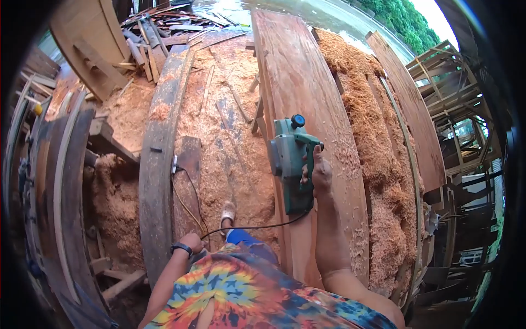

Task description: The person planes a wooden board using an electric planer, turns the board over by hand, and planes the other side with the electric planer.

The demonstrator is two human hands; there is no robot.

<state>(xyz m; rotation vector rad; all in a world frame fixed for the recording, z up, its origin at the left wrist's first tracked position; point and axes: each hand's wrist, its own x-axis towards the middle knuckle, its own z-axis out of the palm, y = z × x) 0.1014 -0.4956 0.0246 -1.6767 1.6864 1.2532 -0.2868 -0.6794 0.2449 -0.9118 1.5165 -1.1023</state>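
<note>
My right hand (319, 174) is wrapped round the rear handle of a green electric hand planer (293, 159). The planer sits on the left side of a long, wide wooden plank (307, 82), with a dark knob at its front. From its rear, a power cord (255, 226) runs left to my left hand (190, 242). That hand is closed by my thigh, a dark band at its wrist, and the cord appears to pass into its fingers. Beyond it, a plug connection (175, 164) lies on a short board (189, 178).
Wood shavings cover the ground (241, 159) and heap up (359, 109) right of the plank. Another plank (408, 109) leans farther right. A grey beam (159, 181) runs along the left. Scrap wood (175, 24) lies at the back, near water (329, 19).
</note>
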